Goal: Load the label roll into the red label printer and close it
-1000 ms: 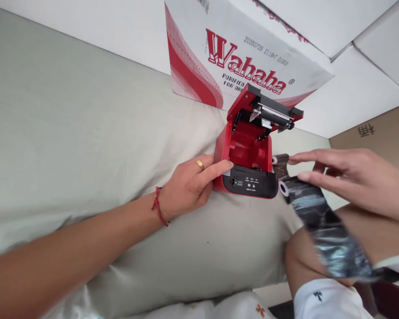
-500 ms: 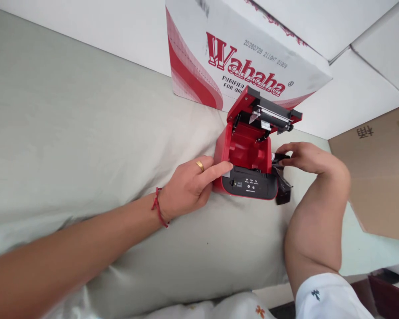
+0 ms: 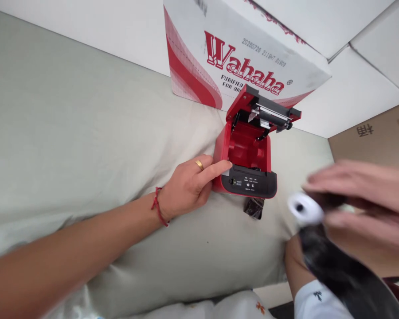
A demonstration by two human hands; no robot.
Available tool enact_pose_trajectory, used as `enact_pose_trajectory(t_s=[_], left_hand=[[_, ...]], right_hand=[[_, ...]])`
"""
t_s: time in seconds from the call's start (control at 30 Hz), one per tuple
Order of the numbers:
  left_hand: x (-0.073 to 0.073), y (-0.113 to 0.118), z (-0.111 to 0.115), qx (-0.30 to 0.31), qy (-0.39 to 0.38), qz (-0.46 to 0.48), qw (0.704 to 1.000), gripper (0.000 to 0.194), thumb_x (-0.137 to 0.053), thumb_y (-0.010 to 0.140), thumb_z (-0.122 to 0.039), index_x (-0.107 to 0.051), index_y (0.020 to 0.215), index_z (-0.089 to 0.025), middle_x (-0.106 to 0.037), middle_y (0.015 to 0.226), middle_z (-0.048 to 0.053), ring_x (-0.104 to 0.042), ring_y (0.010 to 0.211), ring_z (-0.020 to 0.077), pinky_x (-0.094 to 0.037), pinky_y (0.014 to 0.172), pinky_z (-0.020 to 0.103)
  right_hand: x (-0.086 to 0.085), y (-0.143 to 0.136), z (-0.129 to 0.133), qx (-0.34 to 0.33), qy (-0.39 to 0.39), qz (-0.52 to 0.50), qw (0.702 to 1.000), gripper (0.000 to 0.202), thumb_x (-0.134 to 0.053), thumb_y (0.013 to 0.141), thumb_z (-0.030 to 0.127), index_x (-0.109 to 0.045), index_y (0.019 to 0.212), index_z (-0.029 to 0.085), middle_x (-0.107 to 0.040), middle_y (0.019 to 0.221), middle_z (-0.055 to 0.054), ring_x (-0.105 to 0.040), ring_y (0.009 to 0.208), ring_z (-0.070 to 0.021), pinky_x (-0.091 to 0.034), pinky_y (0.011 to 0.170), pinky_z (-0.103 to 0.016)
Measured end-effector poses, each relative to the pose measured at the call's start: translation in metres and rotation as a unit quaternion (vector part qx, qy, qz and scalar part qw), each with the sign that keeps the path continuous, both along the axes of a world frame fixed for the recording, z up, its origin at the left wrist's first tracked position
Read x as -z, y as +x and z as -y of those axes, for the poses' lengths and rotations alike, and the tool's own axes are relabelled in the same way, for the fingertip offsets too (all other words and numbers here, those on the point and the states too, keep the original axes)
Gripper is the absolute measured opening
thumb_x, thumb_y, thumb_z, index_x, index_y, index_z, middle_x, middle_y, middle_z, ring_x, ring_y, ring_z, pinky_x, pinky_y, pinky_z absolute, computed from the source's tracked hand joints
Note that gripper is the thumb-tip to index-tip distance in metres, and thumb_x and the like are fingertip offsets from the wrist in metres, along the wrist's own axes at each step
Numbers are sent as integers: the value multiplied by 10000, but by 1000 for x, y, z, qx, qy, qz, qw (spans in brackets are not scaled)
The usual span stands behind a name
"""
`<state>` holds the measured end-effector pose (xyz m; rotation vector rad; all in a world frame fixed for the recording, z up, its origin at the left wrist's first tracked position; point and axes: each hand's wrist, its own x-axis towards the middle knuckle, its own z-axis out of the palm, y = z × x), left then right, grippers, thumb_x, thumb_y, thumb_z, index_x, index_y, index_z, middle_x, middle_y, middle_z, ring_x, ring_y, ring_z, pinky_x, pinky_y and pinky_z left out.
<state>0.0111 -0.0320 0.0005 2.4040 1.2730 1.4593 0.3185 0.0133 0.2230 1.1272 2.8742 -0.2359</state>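
A red and black receipt printer stands on the sheet with its lid raised, its red paper bay open to view with no roll inside. My left hand grips the printer's left side, the index finger lying along the edge of its black front panel. To the right of the printer, my right hand, smeared by motion, is closed round a white paper roll with a dark core hole. A long black strip trails from the roll. A small crumpled black piece lies just below the printer.
A white and red Wahaha carton stands behind the printer against the white wall. A brown cardboard box is at the right. Wrinkled pale green sheet covers the surface underneath.
My right hand has moved from beside the printer toward me and right, carrying the paper roll and black strip. A small black piece now shows below the printer. My left hand stays put.
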Motion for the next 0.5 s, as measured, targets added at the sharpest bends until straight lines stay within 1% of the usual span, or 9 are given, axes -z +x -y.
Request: enact_pose_trajectory(t_s=[0.03, 0.07, 0.13, 0.23, 0.3, 0.37, 0.43, 0.5], left_hand=[[1, 1, 0, -3, 2, 2, 1000, 559, -466, 975, 8, -538, 1474, -234, -565, 884, -23, -567, 728, 143, -478, 674, 242], [1, 1, 0, -7, 4, 5, 1000, 551, -468, 982, 3, -547, 1471, -240, -581, 906, -12, -591, 760, 148, -506, 690, 246], [2, 3, 0, -15, 11, 21, 1000, 528, -474, 993, -8, -576, 1451, -251, -611, 974, 16, -647, 865, 165, -577, 745, 265], [2, 5, -1, -33, 39, 45, 998, 514, -477, 987, -10, -623, 1414, -256, -637, 1092, 55, -685, 1037, 200, -655, 873, 337], [1, 7, 0, -46, 65, 48, 996, 529, -475, 971, -3, -641, 1412, -244, -659, 1156, 78, -690, 1132, 227, -672, 971, 408], [1, 8, 0, -48, 86, 49, 994, 540, -490, 962, -2, -655, 1423, -229, -698, 1227, 104, -692, 1258, 262, -663, 1071, 468], [1, 8, 1, -41, 94, 48, 994, 530, -524, 964, -15, -665, 1431, -223, -730, 1310, 125, -679, 1379, 288, -648, 1140, 489], [0, 8, 2, -34, 97, 44, 994, 531, -549, 963, -22, -662, 1441, -224, -745, 1363, 133, -664, 1455, 299, -645, 1165, 494]], right_hand=[[7, -18, -12, -29, -45, -12, 998, 307, -597, 1109, 568, -798, 1286, 418, -818, 1252, -34, -788, 1020, -233, -614, 862, -354], [16, -36, -25, -8, -36, -38, 999, 279, -638, 1090, 480, -802, 1288, 371, -821, 1252, -35, -783, 951, -228, -611, 846, -361], [35, -68, -44, 48, -1, -56, 997, 295, -673, 1034, 368, -817, 1277, 284, -836, 1203, -56, -765, 850, -231, -605, 825, -383], [61, -99, -51, 112, 23, -19, 993, 361, -653, 1017, 293, -802, 1342, 246, -845, 1231, -85, -781, 947, -281, -587, 873, -414], [72, -111, -48, 144, 37, 31, 988, 395, -631, 1032, 268, -776, 1399, 238, -847, 1242, -106, -790, 1038, -325, -571, 908, -437], [77, -118, -46, 170, 55, 79, 981, 417, -617, 1050, 267, -753, 1442, 227, -844, 1260, -133, -790, 1102, -366, -557, 927, -458], [80, -123, -46, 183, 59, 112, 975, 436, -596, 1071, 280, -730, 1481, 222, -830, 1315, -154, -787, 1145, -396, -551, 927, -472], [81, -126, -48, 184, 50, 133, 973, 448, -570, 1087, 285, -713, 1506, 220, -816, 1360, -163, -787, 1157, -413, -550, 918, -483]])
